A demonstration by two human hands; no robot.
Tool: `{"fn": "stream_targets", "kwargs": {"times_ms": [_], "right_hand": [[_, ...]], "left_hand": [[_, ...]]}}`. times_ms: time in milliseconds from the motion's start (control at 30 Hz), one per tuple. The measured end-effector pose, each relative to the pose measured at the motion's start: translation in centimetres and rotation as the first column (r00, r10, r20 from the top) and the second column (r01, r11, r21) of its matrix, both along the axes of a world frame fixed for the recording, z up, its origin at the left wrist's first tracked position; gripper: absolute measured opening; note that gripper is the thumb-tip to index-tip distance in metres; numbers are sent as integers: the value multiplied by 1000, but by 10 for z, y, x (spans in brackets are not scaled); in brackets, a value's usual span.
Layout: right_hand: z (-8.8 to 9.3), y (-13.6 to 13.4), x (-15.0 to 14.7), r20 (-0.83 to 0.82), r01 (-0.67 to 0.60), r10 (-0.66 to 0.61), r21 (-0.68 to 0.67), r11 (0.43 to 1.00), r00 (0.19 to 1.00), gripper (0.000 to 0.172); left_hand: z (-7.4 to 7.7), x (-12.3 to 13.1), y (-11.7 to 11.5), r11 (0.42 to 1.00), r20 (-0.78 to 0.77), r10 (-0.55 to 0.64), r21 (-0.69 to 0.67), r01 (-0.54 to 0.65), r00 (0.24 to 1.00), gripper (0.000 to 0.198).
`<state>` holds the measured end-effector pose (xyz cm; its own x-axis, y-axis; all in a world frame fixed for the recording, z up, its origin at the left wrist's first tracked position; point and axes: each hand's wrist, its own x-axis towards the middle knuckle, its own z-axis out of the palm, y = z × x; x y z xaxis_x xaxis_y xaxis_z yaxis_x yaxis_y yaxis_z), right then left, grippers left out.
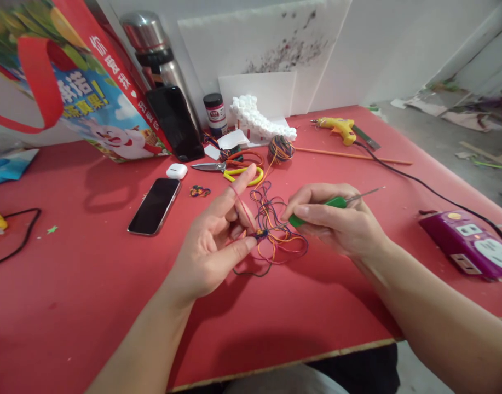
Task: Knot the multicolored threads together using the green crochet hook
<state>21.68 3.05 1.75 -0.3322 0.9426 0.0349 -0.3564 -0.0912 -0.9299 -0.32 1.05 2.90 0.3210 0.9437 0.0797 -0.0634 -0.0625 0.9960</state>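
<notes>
Between the thumb and fingers of my left hand [212,246] is a small dark crochet piece [260,233] with yellow stitches. A pinkish-red strand of yarn [243,206] runs over the raised left index finger. My right hand [336,221] grips a crochet hook [336,203] by its green handle; one thin metal end reaches the crochet piece, the other points up to the right. Loose multicoloured yarn [271,205] lies in loops between the hands and leads back to a yarn ball [281,149]. The hook's tip in the stitches is too small to make out.
Scissors [234,167], a phone [155,207], a white earphone case [177,171] and a small crocheted bit [200,191] lie beyond my left hand. A glue gun [336,129] with a trailing cord and a purple power strip [468,243] are on the right. A gift bag [111,109] stands back left.
</notes>
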Motion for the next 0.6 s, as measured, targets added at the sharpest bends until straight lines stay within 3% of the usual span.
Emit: {"fn": "stream_targets", "kwargs": {"times_ms": [233, 600], "right_hand": [[-2, 1, 0, -94, -70, 63, -81, 994, 994, 14], [-7, -1, -3, -140, -147, 135, -81, 986, 981, 18]], "left_hand": [[-2, 1, 1, 996, 159, -75, -36, 81, 985, 67], [1, 5, 0, 997, 141, -12, -77, 23, 990, 64]]}}
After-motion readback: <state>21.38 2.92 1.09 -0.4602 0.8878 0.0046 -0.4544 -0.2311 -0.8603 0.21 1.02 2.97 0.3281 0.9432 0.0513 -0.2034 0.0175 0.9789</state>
